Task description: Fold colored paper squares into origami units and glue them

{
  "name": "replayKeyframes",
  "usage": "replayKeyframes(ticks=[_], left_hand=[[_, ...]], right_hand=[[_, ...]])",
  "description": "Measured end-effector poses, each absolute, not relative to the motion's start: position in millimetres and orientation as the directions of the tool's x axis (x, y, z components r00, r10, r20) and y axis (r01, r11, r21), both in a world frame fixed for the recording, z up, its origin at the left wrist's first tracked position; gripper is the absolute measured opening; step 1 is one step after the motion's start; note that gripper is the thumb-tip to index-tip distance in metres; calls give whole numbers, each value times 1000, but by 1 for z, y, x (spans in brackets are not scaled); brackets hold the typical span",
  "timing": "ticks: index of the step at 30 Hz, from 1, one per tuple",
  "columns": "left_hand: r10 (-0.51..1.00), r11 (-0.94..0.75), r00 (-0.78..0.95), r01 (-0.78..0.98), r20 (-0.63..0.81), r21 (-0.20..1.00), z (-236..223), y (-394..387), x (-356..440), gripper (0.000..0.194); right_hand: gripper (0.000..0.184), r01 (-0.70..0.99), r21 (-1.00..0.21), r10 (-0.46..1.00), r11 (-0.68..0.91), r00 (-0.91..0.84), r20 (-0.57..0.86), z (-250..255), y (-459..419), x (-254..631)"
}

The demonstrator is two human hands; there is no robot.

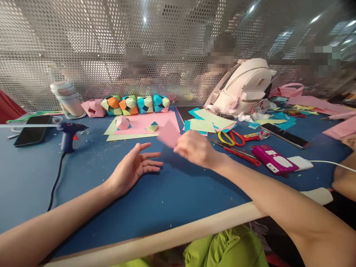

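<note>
My right hand (196,148) pinches a piece of pink paper (168,134) by its right edge, held above the blue table and blurred by motion. To its left, my left hand (136,165) is open over the table, fingers spread and holding nothing. Just behind the hands lie pink sheets (169,120) over pale green ones (122,137). On them sit a small folded pink paper shape (122,123) and a flatter cream and blue one (152,127). A row of folded paper balls (129,105) in pink, orange, green and blue stands behind.
On the left are a blue glue gun (68,137), a black phone (33,130) and a white bottle (66,98). A cream backpack (244,89), scissors (233,138), a purple power bank (274,159), another phone (285,135) and paper scraps (205,121) lie right. Another person's arm (345,178) rests far right.
</note>
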State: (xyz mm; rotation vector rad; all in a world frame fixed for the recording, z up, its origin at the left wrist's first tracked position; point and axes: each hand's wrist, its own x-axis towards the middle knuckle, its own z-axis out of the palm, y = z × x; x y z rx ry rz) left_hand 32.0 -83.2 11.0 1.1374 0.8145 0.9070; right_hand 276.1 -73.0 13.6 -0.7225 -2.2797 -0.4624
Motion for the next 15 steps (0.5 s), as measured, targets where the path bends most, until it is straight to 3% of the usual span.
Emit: replayKeyframes(ticks=[1,3,6,9,11,13,15], left_hand=[[900,261,409,-235,-148,936,11,-80,33,52],[901,332,375,-268,-220,904,11,-75,33,48],[913,310,342,-233,-220,922,8,-75,34,54],[925,275,328,-224,-193,935,7,-78,34,56],[935,259,304,-235,-182,937,7,-79,35,57],[943,239,290,-252,-163,938,8,-78,34,56],[950,205,286,-268,-126,941,8,-78,34,54]], right_hand=[[19,475,224,271,851,-762,588,11,-80,266],[22,320,330,153,888,-883,444,5,-90,252],[28,287,320,136,903,-897,420,1,-93,247],[34,364,206,214,908,-827,520,1,-90,251],[38,480,78,343,874,-722,601,-1,-88,254],[41,610,-115,522,784,-547,654,-4,-85,256],[43,679,-350,702,646,-349,621,-8,-80,257]])
